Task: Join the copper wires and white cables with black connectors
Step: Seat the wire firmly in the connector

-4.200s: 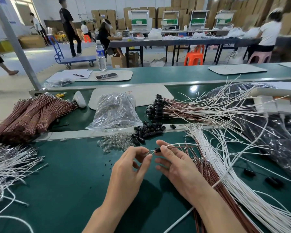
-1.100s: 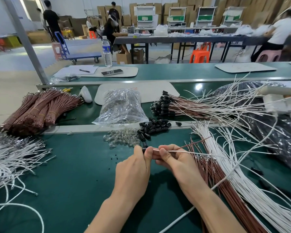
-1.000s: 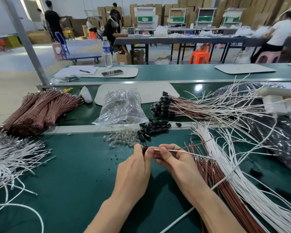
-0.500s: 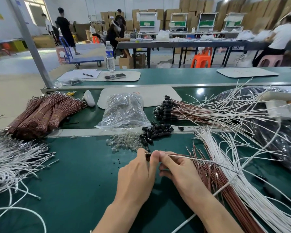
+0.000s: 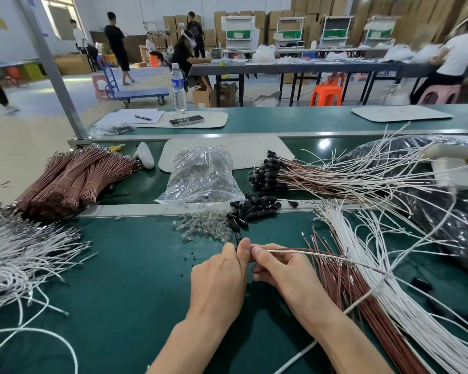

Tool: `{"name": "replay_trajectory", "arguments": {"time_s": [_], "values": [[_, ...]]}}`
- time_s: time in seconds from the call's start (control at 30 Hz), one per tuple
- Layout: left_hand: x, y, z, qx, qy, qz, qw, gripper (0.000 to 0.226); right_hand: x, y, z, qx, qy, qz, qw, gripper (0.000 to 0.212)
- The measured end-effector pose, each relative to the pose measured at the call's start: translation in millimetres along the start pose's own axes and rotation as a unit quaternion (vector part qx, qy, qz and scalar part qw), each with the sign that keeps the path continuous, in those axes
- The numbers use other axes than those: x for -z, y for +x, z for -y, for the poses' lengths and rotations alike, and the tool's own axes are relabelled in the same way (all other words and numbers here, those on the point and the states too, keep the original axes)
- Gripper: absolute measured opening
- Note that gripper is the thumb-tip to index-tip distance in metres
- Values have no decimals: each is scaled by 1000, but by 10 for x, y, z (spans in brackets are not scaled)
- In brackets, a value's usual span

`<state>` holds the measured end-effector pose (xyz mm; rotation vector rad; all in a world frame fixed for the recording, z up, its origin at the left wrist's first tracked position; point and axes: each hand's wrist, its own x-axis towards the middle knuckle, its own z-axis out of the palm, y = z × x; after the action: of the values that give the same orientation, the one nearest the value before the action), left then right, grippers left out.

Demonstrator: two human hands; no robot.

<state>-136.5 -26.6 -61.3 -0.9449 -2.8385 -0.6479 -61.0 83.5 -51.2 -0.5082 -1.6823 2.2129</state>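
Observation:
My left hand [image 5: 222, 276] pinches a small black connector [image 5: 236, 248], almost hidden between its fingertips. Touching it from the right, my right hand [image 5: 278, 268] pinches a white cable [image 5: 303, 252] and a copper wire [image 5: 305, 249] that run off to the right. Both hands meet above the green mat. Loose black connectors [image 5: 254, 207] lie in a pile just beyond my hands. A fan of copper wires [image 5: 362, 300] and white cables [image 5: 405, 300] lies to the right of my right hand.
Clear glass bulbs [image 5: 203, 225] are heaped beside the connectors, behind them a plastic bag [image 5: 200, 176]. Finished wires with connectors [image 5: 303, 176] lie at back right. Bundled copper wires [image 5: 73, 176] and tangled white cables [image 5: 19, 255] fill the left. A black bag [image 5: 443, 211] sits right.
My hands have closed together: the left one took up a connector and the right one brought the two wire ends to it. They have stayed pressed together over the last second.

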Motion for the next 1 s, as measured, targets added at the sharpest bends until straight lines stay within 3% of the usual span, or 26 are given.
{"name": "replay_trajectory", "arguments": {"time_s": [0.17, 0.33, 0.47, 0.57, 0.77, 0.9, 1.0], "values": [[26, -17, 0, -6, -31, -6, 999, 61, 18, 3, -4, 1, 0, 10, 1000, 18], [43, -53, 26, -8, -247, -35, 968, 49, 8, -24, 16, 8, 1, 34, 999, 18], [102, 7, 40, 21, -450, -62, 890, 29, 29, -22, 78, 6, 109, -14, 994, 23], [161, 55, 126, 63, -556, -82, 825, 28, 82, -32, 127, 18, 151, -46, 987, 21], [274, 114, 255, 188, -716, -98, 665, 17, 179, -116, 275, 66, 131, -58, 987, 24], [383, 106, 262, 225, -745, -90, 622, 15, 240, -169, 410, 104, 77, -81, 988, 23], [422, 106, 197, 234, -742, -70, 624, 15, 297, -197, 508, 124, 50, -98, 986, 23]]}}
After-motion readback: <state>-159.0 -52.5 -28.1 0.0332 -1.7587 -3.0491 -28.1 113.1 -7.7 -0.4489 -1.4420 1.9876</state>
